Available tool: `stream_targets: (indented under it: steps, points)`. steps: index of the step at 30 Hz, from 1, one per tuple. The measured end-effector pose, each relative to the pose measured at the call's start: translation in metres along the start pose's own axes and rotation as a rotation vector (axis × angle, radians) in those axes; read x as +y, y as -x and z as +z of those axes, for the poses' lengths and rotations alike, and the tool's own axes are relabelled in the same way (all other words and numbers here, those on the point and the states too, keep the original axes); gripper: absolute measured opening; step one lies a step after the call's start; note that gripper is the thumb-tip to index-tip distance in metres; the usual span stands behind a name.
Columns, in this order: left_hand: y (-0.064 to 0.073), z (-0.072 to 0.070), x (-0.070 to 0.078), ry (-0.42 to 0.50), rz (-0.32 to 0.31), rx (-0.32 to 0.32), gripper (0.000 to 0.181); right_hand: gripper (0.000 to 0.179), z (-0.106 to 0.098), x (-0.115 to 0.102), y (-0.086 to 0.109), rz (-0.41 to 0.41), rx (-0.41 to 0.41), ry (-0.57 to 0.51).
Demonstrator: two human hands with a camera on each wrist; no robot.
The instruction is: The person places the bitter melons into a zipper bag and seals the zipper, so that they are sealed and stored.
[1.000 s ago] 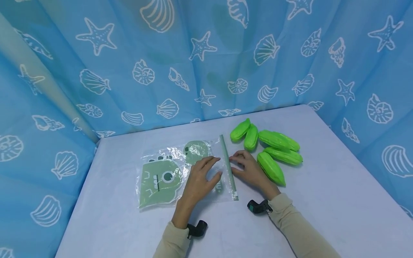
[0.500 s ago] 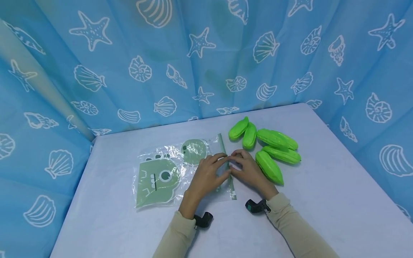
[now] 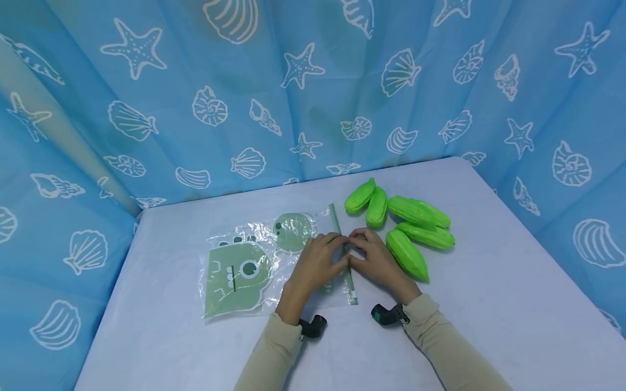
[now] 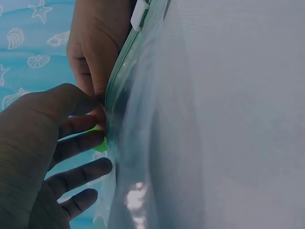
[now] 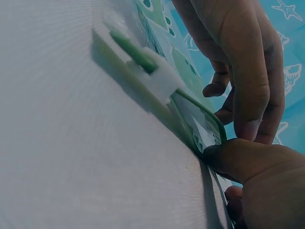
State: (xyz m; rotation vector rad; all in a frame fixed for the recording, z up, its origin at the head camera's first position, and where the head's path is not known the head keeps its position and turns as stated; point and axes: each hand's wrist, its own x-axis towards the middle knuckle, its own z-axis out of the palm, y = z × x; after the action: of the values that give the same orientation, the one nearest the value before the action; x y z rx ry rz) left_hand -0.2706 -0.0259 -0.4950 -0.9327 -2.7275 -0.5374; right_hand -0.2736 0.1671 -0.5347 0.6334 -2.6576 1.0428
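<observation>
While the clear zip bag (image 3: 274, 267) lies flat on the white table (image 3: 161, 336), its green cartoon print facing up, both hands meet at its green closure strip (image 3: 349, 279), about midway along. Right hand (image 3: 375, 262): fingers bent; in the right wrist view thumb and fingers pinch the strip's edge, and one green lip arches away from the other, leaving a gap beside the white slider (image 5: 162, 80). Slider sits toward the strip's end nearest the person. Left hand (image 3: 320, 263): comes over the bag from the printed side, tips close against the right hand's; in its own wrist view the outer fingers are loosely bent and spread. Cannot tell whether thumb and forefinger have hold of the strip or merely touch it. Bright green gourd-shaped pieces (image 3: 426, 235) are grouped beyond the right hand, away from the bag, the nearest just beside that hand. Both sleeves (image 3: 450, 339) beige, a black camera (image 3: 385, 314) on each wrist. Blue curtain (image 3: 293, 149) behind, white shells and starfish on it.
</observation>
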Motion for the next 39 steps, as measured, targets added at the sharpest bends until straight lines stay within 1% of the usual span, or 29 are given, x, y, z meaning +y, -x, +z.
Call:
stream_targets:
  steps: [7,13,17,22,27,32,35,39]
  points:
    - [0.0,-0.002,0.0,0.022,-0.005,-0.013,0.036,0.046,0.0,-0.001,0.001,-0.008,0.001,-0.005]
    - [0.0,-0.004,-0.004,0.015,0.022,-0.073,0.023,0.043,-0.001,-0.004,0.0,0.001,-0.009,0.007]
    - [0.001,-0.005,-0.005,0.012,0.035,-0.091,0.023,0.041,-0.001,-0.005,-0.001,-0.005,-0.004,0.012]
    - [0.002,-0.007,-0.007,0.01,0.049,-0.074,0.024,0.04,0.001,-0.007,-0.001,0.002,-0.002,0.01]
    - [0.004,-0.012,-0.008,-0.007,0.065,-0.048,0.014,0.036,0.002,-0.007,0.0,-0.006,0.003,0.02]
    - [0.006,-0.023,-0.01,-0.013,0.038,-0.018,0.013,0.03,0.002,-0.006,0.0,-0.028,-0.002,0.023]
    - [0.006,-0.029,-0.012,0.01,0.028,-0.005,0.013,0.028,0.0,-0.006,0.0,-0.011,-0.008,0.023]
    - [0.008,-0.04,-0.013,0.031,0.014,-0.007,0.011,0.028,-0.001,-0.006,0.001,0.015,-0.023,0.018]
